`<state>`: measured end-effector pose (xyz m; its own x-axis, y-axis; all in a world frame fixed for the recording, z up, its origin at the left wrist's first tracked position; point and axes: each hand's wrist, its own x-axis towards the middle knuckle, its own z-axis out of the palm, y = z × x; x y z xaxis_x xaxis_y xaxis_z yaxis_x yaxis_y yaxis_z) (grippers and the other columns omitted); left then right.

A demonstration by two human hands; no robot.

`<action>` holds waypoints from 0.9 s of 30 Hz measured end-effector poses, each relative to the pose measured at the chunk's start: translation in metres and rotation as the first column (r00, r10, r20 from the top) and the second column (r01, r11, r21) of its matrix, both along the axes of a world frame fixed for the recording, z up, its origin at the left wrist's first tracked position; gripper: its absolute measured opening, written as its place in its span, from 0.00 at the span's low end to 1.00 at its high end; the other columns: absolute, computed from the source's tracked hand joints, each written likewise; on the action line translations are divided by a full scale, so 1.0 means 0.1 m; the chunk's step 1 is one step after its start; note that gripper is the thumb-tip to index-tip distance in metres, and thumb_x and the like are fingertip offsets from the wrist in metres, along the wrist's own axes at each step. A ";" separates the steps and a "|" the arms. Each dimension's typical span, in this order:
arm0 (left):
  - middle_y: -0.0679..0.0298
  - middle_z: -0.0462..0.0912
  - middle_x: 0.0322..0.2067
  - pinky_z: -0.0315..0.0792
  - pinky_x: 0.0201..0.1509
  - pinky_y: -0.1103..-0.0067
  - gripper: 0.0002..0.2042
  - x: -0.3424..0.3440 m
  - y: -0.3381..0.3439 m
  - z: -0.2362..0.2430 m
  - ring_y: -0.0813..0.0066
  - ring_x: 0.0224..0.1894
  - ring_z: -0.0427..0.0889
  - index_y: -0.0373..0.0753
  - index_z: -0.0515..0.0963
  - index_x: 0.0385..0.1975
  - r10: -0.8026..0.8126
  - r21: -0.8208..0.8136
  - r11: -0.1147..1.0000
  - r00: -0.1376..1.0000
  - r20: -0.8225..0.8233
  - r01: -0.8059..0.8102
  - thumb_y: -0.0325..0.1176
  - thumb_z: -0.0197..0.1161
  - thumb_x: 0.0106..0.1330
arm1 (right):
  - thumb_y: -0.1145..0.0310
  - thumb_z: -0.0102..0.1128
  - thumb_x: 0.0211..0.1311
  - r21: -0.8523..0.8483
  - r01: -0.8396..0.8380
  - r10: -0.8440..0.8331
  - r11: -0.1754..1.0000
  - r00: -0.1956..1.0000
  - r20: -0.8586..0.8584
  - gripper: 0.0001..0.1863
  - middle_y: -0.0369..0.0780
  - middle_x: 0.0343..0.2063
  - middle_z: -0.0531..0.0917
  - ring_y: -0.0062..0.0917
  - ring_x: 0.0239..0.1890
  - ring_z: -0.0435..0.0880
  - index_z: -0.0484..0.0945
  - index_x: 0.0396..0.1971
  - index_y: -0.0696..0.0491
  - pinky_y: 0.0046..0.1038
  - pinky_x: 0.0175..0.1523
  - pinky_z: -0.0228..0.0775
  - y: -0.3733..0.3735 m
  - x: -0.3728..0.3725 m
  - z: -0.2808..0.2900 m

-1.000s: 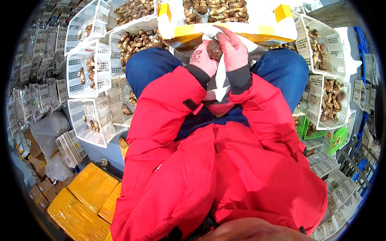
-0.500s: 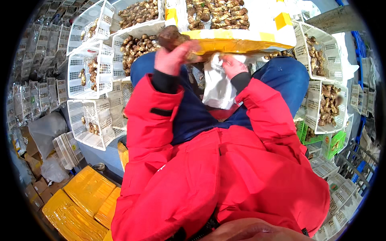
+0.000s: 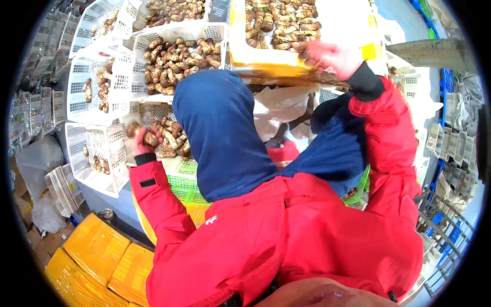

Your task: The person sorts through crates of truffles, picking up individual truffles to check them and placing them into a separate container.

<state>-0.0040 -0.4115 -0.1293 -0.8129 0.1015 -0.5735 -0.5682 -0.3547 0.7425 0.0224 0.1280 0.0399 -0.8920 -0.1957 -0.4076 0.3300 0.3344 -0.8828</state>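
Note:
My left hand, left of my left knee, is closed around a brown mushroom; a second mushroom shows at its fingertips. It is over a white basket with more mushrooms in it. My right hand is at the near edge of a white foam box wrapped in yellow tape. Motion blurs its fingers, so whether they hold anything is unclear. Rows of brown mushrooms lie in that box. Between my knees a whitish cloth hangs below the box.
White baskets of mushrooms stand at the left, such as a full one beyond my left knee and a sparser one. A green basket is by my left thigh. Yellow-taped boxes fill the lower left. A beam juts in at the right.
My left hand has gone from beside the foam box out to the left basket. My right hand has let go of the white cloth and moved right and up to the box's edge.

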 end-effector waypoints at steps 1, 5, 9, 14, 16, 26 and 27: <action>0.56 0.74 0.25 0.70 0.26 0.70 0.13 0.12 -0.15 -0.32 0.62 0.25 0.74 0.36 0.71 0.27 0.147 0.025 0.988 0.968 0.206 -0.155 0.40 0.55 0.52 | 0.60 0.46 0.58 0.137 0.071 -0.068 0.988 0.997 -0.024 0.18 0.32 0.33 0.78 0.15 0.33 0.76 0.70 0.48 0.50 0.16 0.32 0.66 0.28 -0.22 -0.03; 0.61 0.76 0.28 0.71 0.30 0.66 0.09 0.68 -0.38 -1.23 0.63 0.29 0.75 0.41 0.72 0.29 0.279 0.027 0.943 0.829 0.486 -0.333 0.37 0.59 0.52 | 0.56 0.54 0.50 0.558 0.226 -0.274 0.799 0.962 0.002 0.19 0.32 0.25 0.78 0.12 0.25 0.73 0.74 0.43 0.46 0.16 0.28 0.66 1.26 -1.11 -0.72; 0.68 0.75 0.31 0.67 0.43 0.71 0.12 1.13 -0.61 -1.73 0.70 0.36 0.71 0.49 0.72 0.34 0.290 0.023 0.925 0.742 0.604 -0.380 0.48 0.55 0.55 | 0.53 0.51 0.47 0.911 -0.186 0.177 0.369 0.976 0.128 0.24 0.42 0.36 0.78 0.29 0.37 0.77 0.71 0.46 0.45 0.31 0.42 0.68 1.39 -1.73 -1.61; 0.62 0.74 0.37 0.66 0.45 0.68 0.16 1.52 -0.82 -1.88 0.64 0.43 0.70 0.45 0.68 0.42 0.395 -0.277 0.918 0.629 0.670 -0.282 0.48 0.48 0.60 | 0.56 0.55 0.49 0.939 -0.285 0.347 0.191 0.915 0.207 0.29 0.42 0.45 0.71 0.34 0.48 0.71 0.62 0.51 0.51 0.31 0.46 0.67 0.70 -2.08 -2.55; 0.62 0.74 0.37 0.66 0.43 0.71 0.16 1.45 -0.76 -1.80 0.67 0.42 0.70 0.43 0.67 0.42 0.362 -0.338 0.924 0.689 0.629 -0.176 0.45 0.47 0.61 | 0.63 0.53 0.51 0.971 -0.219 0.446 0.096 0.882 0.154 0.26 0.43 0.49 0.66 0.34 0.51 0.66 0.60 0.51 0.53 0.31 0.46 0.67 0.47 -2.12 -2.81; 0.57 0.67 0.42 0.67 0.40 0.79 0.18 -0.43 0.67 -0.67 0.71 0.40 0.70 0.30 0.59 0.47 -0.103 0.037 0.994 0.991 0.084 0.100 0.35 0.49 0.62 | 0.65 0.53 0.51 0.894 -0.100 0.367 0.438 0.927 -0.076 0.26 0.46 0.48 0.69 0.36 0.48 0.69 0.61 0.52 0.53 0.29 0.48 0.65 0.67 -2.26 -2.77; 0.55 0.67 0.44 0.69 0.43 0.78 0.20 -0.60 0.77 -0.50 0.69 0.42 0.71 0.29 0.58 0.49 -0.112 -0.049 0.992 0.993 0.032 0.113 0.35 0.50 0.62 | 0.61 0.55 0.50 0.803 -0.029 0.298 0.595 0.936 -0.187 0.26 0.46 0.44 0.73 0.38 0.43 0.73 0.63 0.50 0.52 0.31 0.49 0.65 0.75 -2.34 -2.55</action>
<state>-0.0643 -0.3346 -0.1790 -0.7806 0.1618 -0.6037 -0.6242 -0.2498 0.7402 -0.2121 0.2027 -0.2154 -0.9722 -0.0777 -0.2207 -0.0101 0.9564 -0.2920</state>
